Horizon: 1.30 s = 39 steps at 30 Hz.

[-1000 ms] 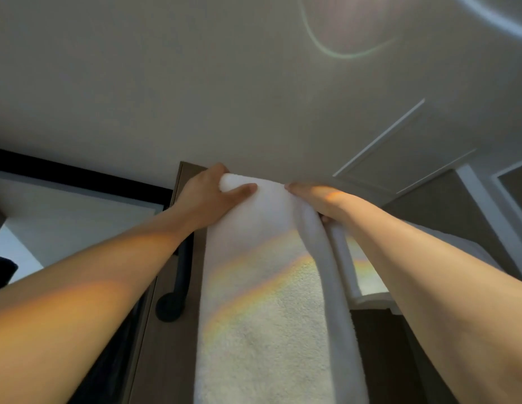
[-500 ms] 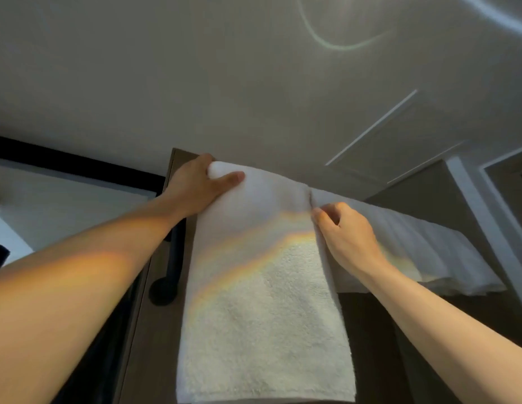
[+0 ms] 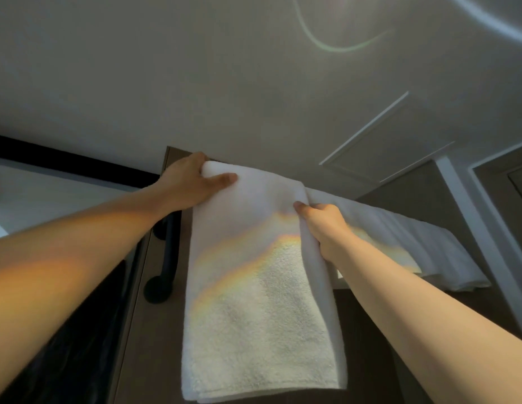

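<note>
At frame centre, left hand (image 3: 187, 182) grips the white towel (image 3: 259, 310) at its upper left corner; right hand (image 3: 324, 225) pinches its right edge. Black handle (image 3: 164, 258) lies left; second towel (image 3: 423, 243) lies right, partly hidden by the right forearm.

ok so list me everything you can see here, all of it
front towel: 1, white, draped over the top edge of the brown panel, centre
second towel: 1, white, hung along the same top edge, right of the front towel
brown panel: 1, brown, upright behind and left of the towels
handle: 1, black, on the brown panel, left of the front towel
ceiling: 1, grey-white, across the top
hatch: 1, white-trimmed, in the ceiling, upper right
left hand: 1, grips the front towel's top left corner
right hand: 1, pinches the front towel's right edge near the top
</note>
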Each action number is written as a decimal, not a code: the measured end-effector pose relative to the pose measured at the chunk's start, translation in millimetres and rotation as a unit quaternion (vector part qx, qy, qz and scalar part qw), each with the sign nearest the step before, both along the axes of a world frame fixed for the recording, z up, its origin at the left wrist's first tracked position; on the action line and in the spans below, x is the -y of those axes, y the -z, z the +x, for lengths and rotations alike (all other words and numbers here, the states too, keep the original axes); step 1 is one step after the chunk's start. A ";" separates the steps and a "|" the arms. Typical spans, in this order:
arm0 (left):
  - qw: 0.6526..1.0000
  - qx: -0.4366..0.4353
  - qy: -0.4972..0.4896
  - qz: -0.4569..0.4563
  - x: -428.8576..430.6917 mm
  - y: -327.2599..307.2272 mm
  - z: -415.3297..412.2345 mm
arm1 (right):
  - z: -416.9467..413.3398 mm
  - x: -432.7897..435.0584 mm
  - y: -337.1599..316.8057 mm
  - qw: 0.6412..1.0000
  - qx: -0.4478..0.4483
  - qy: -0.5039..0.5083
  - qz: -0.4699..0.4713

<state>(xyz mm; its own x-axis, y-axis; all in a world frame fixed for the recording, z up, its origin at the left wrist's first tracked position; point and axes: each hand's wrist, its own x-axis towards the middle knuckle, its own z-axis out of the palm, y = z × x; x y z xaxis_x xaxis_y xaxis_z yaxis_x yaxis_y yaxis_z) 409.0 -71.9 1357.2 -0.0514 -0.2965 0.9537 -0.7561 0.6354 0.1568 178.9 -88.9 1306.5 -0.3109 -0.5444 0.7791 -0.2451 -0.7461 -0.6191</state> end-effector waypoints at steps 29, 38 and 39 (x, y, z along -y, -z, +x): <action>0.971 -0.161 0.116 -0.137 -1.3 -6.7 -7.0 | 11.9 7.1 -90.0 0.990 -0.004 0.032 -0.137; 0.994 -0.089 0.030 -0.054 19.6 5.6 -0.2 | 17.2 22.4 -78.8 0.926 -0.226 0.302 0.027; 0.995 -0.087 0.027 -0.046 19.5 6.1 0.9 | 16.3 21.8 -79.3 0.933 -0.228 0.277 0.024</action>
